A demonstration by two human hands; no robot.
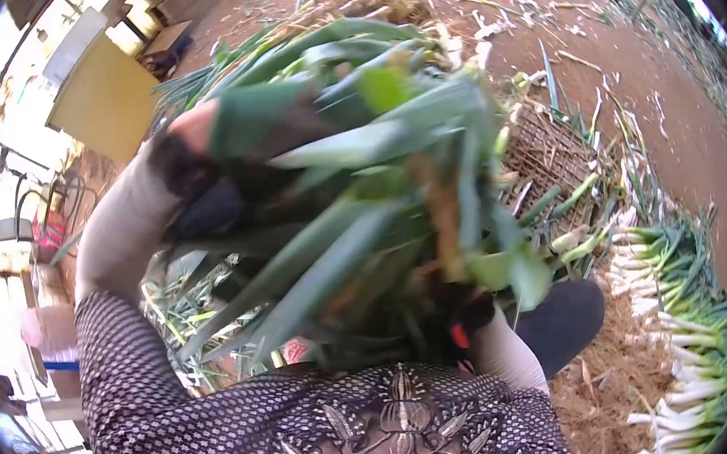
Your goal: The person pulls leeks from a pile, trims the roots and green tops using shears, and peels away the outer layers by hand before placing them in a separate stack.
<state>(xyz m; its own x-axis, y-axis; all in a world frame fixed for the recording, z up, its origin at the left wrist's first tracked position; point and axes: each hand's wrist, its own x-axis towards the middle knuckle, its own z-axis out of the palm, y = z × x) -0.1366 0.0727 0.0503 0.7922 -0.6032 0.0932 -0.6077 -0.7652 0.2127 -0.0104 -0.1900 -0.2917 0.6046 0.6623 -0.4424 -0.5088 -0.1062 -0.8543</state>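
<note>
A big, loose bundle of green onions (364, 146), with long, broad green leaves, fills the middle of the head view, blurred by motion. From the left, my left hand (295, 121) reaches over the bundle, with a green band around the glove or cuff; its fingers are smeared and partly lost among the leaves. My right hand (462, 305) is low on the bundle's near right side, mostly covered by hanging leaves, with a bit of red at the wrist. The bundle lies between both arms in front of my chest, and both hands appear closed on it.
A long row of green onions (692, 372) with white stalks lies on the right. Beyond the bundle is a woven basket or mat (551, 159). Scraps litter the brown ground (529, 31). A yellow box (105, 94) stands at left. My dark-clad knee (563, 326) shows beside the bundle.
</note>
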